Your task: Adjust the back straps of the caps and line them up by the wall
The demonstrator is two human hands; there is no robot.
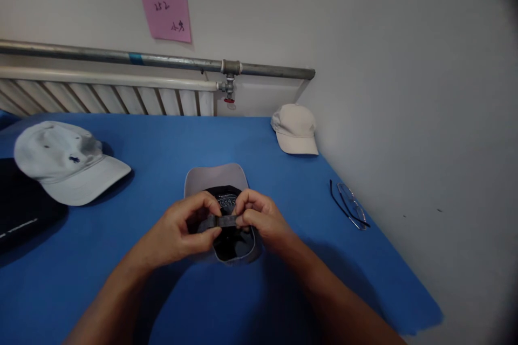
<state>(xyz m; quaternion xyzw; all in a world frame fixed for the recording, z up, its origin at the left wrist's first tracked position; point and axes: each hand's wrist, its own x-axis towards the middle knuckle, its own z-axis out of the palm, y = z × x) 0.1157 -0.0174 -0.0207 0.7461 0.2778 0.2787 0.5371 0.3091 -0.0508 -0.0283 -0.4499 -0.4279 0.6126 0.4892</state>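
A grey cap [216, 175] with a black lining lies upside down in front of me, its brim pointing away toward the wall. Across its opening runs a dark grey adjustment strap [227, 221]. My left hand [184, 226] pinches the strap's left part between thumb and index finger, near a small buckle. Thumb and fingers of my right hand [261, 218] are closed on the strap's right end. Both hands hide the sides of the cap.
On the blue table [170, 140], a pale blue cap [76, 156] and a black cap [28, 210] sit at left. A beige cap [296, 126] and eyeglasses [351, 205] lie at right. Behind are a radiator [121, 98], a pipe [267, 70] and a pink note [165, 8].
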